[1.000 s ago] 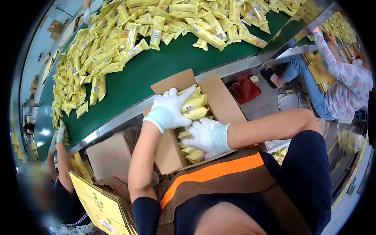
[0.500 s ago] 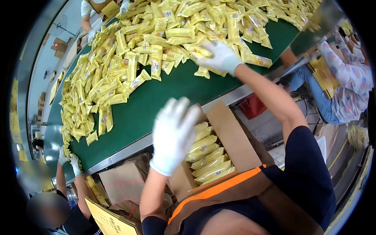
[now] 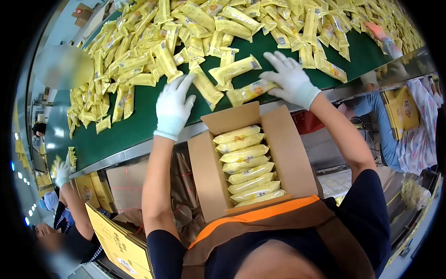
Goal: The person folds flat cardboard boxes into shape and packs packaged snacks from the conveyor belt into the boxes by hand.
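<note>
My left hand (image 3: 174, 107), in a white glove, is over the near part of the green belt with its fingers stretched out, holding nothing. Its fingertips are beside a slanted yellow packet (image 3: 205, 87) at the pile's edge. My right hand (image 3: 291, 80), also gloved, has the end of another yellow packet (image 3: 250, 92) between its thumb and a finger, while its upper fingers spread apart. One more packet (image 3: 236, 69) lies just beyond. In front of my body stands an open cardboard box (image 3: 291, 153), with several yellow packets (image 3: 248, 160) lined up in a row inside.
A large heap of yellow packets (image 3: 195, 21) covers the far belt (image 3: 153, 104). A metal edge (image 3: 125, 156) borders it. Folded cartons (image 3: 118, 242) stand at lower left. A co-worker's gloved hand (image 3: 62, 172) is at the left; another person's sleeve (image 3: 392, 49) reaches in at right.
My left hand has moved from above the box to the belt. Several packets now lie apart from the heap, near my hands. The view has shifted, showing more of the box.
</note>
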The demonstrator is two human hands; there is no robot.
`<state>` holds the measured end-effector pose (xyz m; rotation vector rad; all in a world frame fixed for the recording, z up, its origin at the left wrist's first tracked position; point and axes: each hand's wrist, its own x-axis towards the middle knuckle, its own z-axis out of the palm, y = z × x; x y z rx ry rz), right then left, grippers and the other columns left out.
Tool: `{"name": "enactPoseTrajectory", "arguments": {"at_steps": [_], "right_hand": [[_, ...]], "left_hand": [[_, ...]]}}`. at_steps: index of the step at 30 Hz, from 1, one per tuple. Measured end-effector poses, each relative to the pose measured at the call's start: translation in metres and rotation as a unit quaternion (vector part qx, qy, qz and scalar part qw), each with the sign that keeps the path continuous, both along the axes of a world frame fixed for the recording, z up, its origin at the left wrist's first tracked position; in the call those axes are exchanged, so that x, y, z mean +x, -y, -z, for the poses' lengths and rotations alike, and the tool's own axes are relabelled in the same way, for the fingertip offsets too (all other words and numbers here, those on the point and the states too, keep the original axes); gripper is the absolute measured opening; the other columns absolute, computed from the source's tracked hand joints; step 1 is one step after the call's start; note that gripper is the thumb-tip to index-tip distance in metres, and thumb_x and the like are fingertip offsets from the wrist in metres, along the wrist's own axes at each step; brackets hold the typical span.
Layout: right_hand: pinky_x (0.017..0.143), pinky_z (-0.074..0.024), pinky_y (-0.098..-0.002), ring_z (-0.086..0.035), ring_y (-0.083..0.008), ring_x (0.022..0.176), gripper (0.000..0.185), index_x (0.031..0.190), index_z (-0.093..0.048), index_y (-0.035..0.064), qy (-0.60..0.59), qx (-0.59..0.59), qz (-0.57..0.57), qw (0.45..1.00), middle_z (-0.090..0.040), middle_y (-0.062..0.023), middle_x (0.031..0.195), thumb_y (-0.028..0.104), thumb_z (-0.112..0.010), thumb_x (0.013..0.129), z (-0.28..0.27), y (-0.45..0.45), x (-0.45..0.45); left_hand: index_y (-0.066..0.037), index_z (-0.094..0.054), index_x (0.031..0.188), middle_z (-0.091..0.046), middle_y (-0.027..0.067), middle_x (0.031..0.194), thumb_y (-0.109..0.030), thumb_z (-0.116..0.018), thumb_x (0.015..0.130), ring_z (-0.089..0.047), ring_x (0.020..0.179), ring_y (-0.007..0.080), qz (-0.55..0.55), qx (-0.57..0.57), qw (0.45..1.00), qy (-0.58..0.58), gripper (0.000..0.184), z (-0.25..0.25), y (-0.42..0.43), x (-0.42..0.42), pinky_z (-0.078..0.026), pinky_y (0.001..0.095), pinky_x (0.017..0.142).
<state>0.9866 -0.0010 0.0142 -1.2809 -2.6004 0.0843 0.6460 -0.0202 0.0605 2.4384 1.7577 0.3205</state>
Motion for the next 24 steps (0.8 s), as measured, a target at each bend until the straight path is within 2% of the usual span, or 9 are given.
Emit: {"name": "enactPoseTrajectory", "arguments": {"at_steps": [3,6,8,11,14,15,18,20,24], "right_hand": [[0.106,-0.0338,-0.0495,-0.038,-0.0377,0.134,0.054,0.124,-0.06,0.015,0.107,0.014,0.039,0.993,-0.041,-0.0148,0.145,0.028,-0.076,0.074,-0.024,0.003,0.003],[0.106,-0.0362,-0.0455,-0.045,-0.036,0.129,0.057,0.124,-0.055,0.0119,0.013,-0.046,-0.028,0.998,-0.048,-0.0149,0.137,0.025,-0.076,0.073,-0.021,0.009,-0.01],[0.098,-0.042,-0.0441,-0.057,-0.0319,0.109,0.045,0.111,-0.057,0.0101,0.004,-0.122,0.003,0.993,-0.06,-0.0109,0.111,0.022,-0.076,0.072,-0.015,0.011,-0.012],[0.091,-0.0467,-0.0413,-0.06,-0.033,0.098,0.039,0.106,-0.056,0.0091,-0.066,-0.085,-0.007,0.994,-0.062,-0.011,0.098,0.018,-0.074,0.073,-0.006,0.013,0.022],[0.082,-0.0514,-0.0381,-0.062,-0.0359,0.098,0.04,0.111,-0.053,0.004,-0.138,-0.245,0.139,0.95,-0.063,-0.0159,0.098,0.021,-0.071,0.079,-0.039,0.008,0.033],[0.082,-0.0514,-0.038,-0.063,-0.0364,0.096,0.041,0.111,-0.053,0.004,-0.219,-0.209,0.161,0.939,-0.062,-0.0167,0.099,0.021,-0.071,0.079,-0.041,0.002,0.029],[0.082,-0.0513,-0.0388,-0.064,-0.038,0.091,0.046,0.115,-0.052,0.0038,-0.32,-0.057,0.097,0.941,-0.061,-0.0191,0.103,0.024,-0.071,0.079,-0.022,-0.032,-0.008],[0.082,-0.0512,-0.0407,-0.064,-0.0378,0.093,0.05,0.118,-0.051,0.003,-0.265,-0.111,0.024,0.958,-0.063,-0.0195,0.101,0.028,-0.071,0.079,-0.009,-0.044,-0.044],[0.073,-0.0527,-0.046,-0.067,-0.037,0.084,0.042,0.109,-0.053,0.0082,-0.105,-0.14,0.065,0.982,-0.067,-0.0196,0.089,0.031,-0.069,0.079,-0.004,-0.051,-0.051]], "left_hand": [[-0.014,-0.052,0.136,-0.059,0.0094,0.129,-0.005,-0.067,0.075,-0.051,0.127,0.0306,0.192,0.017,0.979,-0.072,0.064,0.007,-0.025,0.012,-0.04,0.0432,0.107],[-0.014,-0.054,0.133,-0.06,0.0091,0.128,-0.006,-0.068,0.074,-0.049,0.128,0.0308,0.182,0.053,0.961,-0.203,0.061,0.026,-0.038,0.014,-0.034,0.048,0.112],[-0.014,-0.056,0.128,-0.063,0.0073,0.12,-0.011,-0.071,0.075,-0.052,0.126,0.03,0.183,0.01,0.964,-0.195,0.055,0.023,-0.037,0.007,-0.03,0.0495,0.114],[-0.008,-0.054,0.13,-0.065,0.0106,0.112,-0.015,-0.07,0.08,-0.06,0.114,0.027,0.083,-0.126,0.982,-0.11,0.053,-0.002,-0.017,-0.004,-0.042,0.0399,0.105],[-0.001,-0.049,0.135,-0.065,0.0119,0.114,-0.018,-0.067,0.086,-0.062,0.105,0.0207,-0.04,-0.17,0.934,0.313,0.055,0.004,-0.017,-0.024,-0.048,0.0319,0.095],[0.004,-0.043,0.14,-0.064,0.0133,0.118,-0.022,-0.064,0.091,-0.061,0.101,0.0164,-0.035,-0.112,0.945,0.305,0.059,0.013,-0.026,-0.021,-0.048,0.0284,0.091],[0.006,-0.039,0.143,-0.057,0.0224,0.132,-0.023,-0.062,0.091,-0.055,0.122,0.0284,-0.011,-0.043,0.969,0.244,0.064,0.035,-0.066,0.017,-0.04,0.0338,0.105],[0.006,-0.04,0.142,-0.051,0.0254,0.139,-0.025,-0.062,0.092,-0.048,0.13,0.033,0.004,0.032,0.964,0.263,0.063,0.068,-0.099,0.027,-0.036,0.0353,0.109],[0.006,-0.04,0.142,-0.053,0.0261,0.137,-0.025,-0.061,0.094,-0.05,0.129,0.0334,-0.053,0.002,0.967,0.251,0.061,0.064,-0.095,0.033,-0.037,0.0359,0.109]]}}
